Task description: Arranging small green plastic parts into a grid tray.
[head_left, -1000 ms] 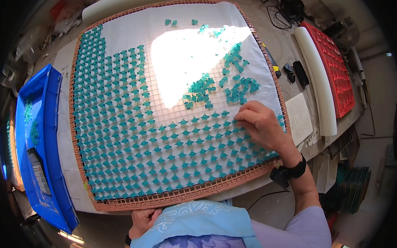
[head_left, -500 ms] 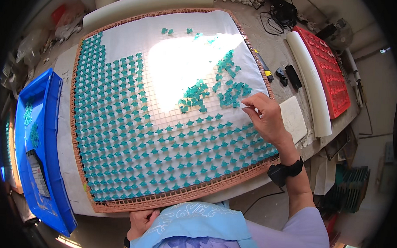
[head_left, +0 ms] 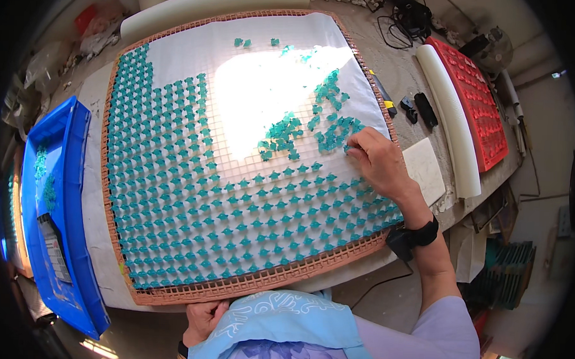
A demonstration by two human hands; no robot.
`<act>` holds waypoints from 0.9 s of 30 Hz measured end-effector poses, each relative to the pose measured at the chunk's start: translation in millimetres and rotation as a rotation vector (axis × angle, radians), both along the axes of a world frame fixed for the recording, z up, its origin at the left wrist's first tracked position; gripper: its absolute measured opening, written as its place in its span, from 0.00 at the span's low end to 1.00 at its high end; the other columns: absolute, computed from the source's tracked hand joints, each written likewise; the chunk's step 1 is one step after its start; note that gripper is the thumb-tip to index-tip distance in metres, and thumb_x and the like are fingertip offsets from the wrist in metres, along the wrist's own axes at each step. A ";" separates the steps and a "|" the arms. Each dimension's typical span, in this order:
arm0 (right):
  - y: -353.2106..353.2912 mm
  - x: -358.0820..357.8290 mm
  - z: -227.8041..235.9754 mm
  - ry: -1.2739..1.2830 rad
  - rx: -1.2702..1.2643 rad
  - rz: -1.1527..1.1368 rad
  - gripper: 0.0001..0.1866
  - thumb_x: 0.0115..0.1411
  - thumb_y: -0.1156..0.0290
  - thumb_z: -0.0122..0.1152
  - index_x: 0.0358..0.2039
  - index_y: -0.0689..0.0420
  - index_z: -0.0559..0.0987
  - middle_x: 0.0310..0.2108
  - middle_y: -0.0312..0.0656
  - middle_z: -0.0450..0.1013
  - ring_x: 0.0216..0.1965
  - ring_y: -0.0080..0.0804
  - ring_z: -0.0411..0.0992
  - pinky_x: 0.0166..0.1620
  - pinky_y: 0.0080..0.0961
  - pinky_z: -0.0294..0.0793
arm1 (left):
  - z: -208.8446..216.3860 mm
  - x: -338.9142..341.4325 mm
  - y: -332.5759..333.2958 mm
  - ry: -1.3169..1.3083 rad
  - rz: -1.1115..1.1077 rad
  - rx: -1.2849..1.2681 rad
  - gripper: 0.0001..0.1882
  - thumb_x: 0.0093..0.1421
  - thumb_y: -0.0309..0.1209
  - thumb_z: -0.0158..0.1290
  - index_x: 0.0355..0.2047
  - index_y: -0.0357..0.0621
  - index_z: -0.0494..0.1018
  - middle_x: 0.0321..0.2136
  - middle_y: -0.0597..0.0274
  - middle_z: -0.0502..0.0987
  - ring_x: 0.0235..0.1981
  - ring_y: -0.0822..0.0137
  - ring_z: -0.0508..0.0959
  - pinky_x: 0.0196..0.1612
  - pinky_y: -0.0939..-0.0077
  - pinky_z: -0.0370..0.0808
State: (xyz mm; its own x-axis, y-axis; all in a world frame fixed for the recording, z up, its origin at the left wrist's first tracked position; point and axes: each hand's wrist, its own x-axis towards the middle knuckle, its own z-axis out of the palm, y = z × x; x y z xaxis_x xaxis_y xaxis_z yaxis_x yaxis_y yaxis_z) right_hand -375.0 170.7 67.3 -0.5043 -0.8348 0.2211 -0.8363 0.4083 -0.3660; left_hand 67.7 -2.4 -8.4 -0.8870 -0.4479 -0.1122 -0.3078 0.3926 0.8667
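Note:
A broad tray with a brown lattice rim lies before me, lined with white gridded cloth. Small teal flower-shaped pieces stand on it in even rows along the left and near sides. Loose teal pieces lie heaped in one pile near the middle and another to its right. Beside that right pile, my right hand pinches a small teal piece at its fingertips. My left hand is curled closed below the tray's near edge, beside the blue apron; what it grips, if anything, is hidden.
At the left stands a blue bin holding some teal pieces. On the right are a white tile, a white roll, a red tray and a yellow-black cutter. Another white roll lies along the far edge.
My right hand has moved slightly left and toward the right pile, and its fingertips have closed on a teal piece. The left hand stays by the near edge.

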 end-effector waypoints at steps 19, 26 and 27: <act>9.3 -0.2 -2.2 0.106 0.054 -0.105 0.07 0.61 0.72 0.65 0.36 0.62 0.81 0.34 0.47 0.74 0.37 0.47 0.76 0.42 0.39 0.75 | 4.8 -3.8 2.5 -0.012 0.028 0.006 0.04 0.57 0.26 0.61 0.30 0.38 0.84 0.24 0.53 0.81 0.25 0.55 0.82 0.31 0.67 0.75; 15.0 -1.8 0.7 0.086 0.054 -0.110 0.07 0.60 0.73 0.65 0.38 0.62 0.82 0.34 0.48 0.73 0.37 0.47 0.76 0.42 0.40 0.75 | -0.2 -0.9 1.0 0.026 0.013 -0.031 0.04 0.56 0.25 0.61 0.30 0.39 0.84 0.24 0.53 0.81 0.26 0.56 0.82 0.31 0.67 0.76; 16.8 -2.6 0.4 0.060 0.022 -0.110 0.07 0.60 0.74 0.65 0.38 0.62 0.82 0.34 0.47 0.74 0.37 0.47 0.76 0.42 0.39 0.76 | 0.3 -0.5 1.0 0.007 0.004 -0.031 0.04 0.56 0.25 0.61 0.30 0.39 0.84 0.25 0.53 0.81 0.26 0.56 0.82 0.31 0.66 0.76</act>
